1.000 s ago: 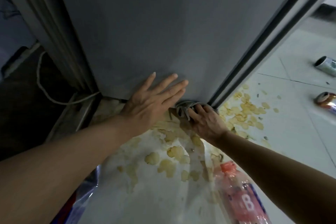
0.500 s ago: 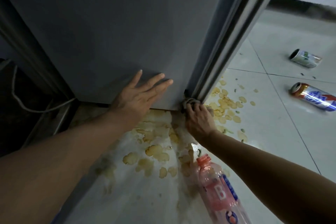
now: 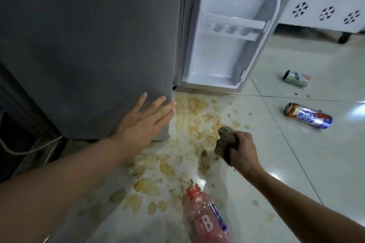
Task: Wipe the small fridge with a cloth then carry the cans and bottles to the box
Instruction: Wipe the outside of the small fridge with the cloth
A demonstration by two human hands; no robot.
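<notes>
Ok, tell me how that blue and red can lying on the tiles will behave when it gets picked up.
The blue and red can lies on its side on the glossy floor tiles, so a nudge would probably roll it. Its mouth looks open, so it is likely empty, light and easy to dent. Leftover drops might spill if tipped.

Setting looked like a room in a home, likely a kitchen or living area. Evidence: a small grey fridge (image 3: 88, 45) stood directly on a glossy white tiled floor (image 3: 316, 163), its door (image 3: 233, 33) swung open to show white door shelves. A power cord (image 3: 29, 150) trailed beside it. A white furniture piece (image 3: 324, 14) with snowflake cut-outs and a caster stood behind. Yellowish spill (image 3: 197, 124) covered the tiles.
</notes>
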